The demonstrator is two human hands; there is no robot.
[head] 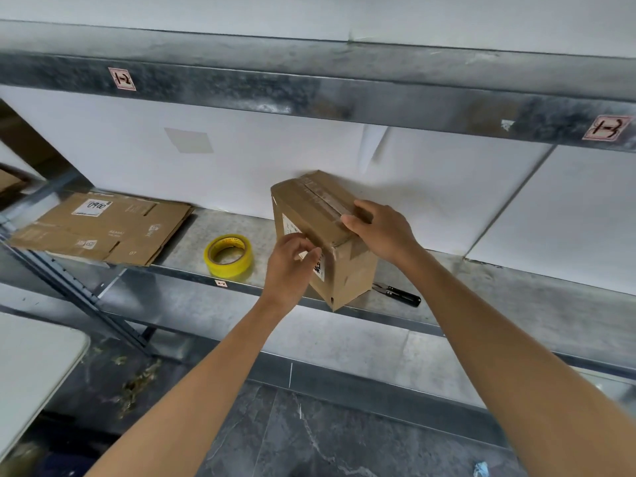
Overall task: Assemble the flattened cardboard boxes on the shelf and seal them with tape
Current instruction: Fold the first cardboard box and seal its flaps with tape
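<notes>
Brown cardboard box (pixel 351 273), upright and squared up, stands on the front edge of the grey metal shelf (pixel 186 235), with its near bottom corner just over the lip. Its top flaps are shut, and a strip of glossy clear tape (pixel 327 200) runs along the seam and folds down over the near end. White printed labels with black lettering sit on the side faces. What the box contains cannot be seen.

The right hand (pixel 382 228) lies on top of the box at the near end of the seam, fingers fairly straight across the tape and the thumb pointing along the edge, holding nothing. The left hand (pixel 290 266) is against the box's left face just under the top edge, fingers curled and the tips bunched with the thumb. Whether they pinch a tape end or only press it down cannot be told.

To the left of the box, close by on the same shelf, lies a roll of yellow tape (pixel 237 268), flat on its side. Farther left of the box lie flattened brown cardboard sheets (pixel 103 225), stacked, with a white label on top. Just right of the box, partly behind its lower corner, lies a small black-handled cutter (pixel 402 297). Above the box runs a metal beam with a pink-edged tag (pixel 122 79).
</notes>
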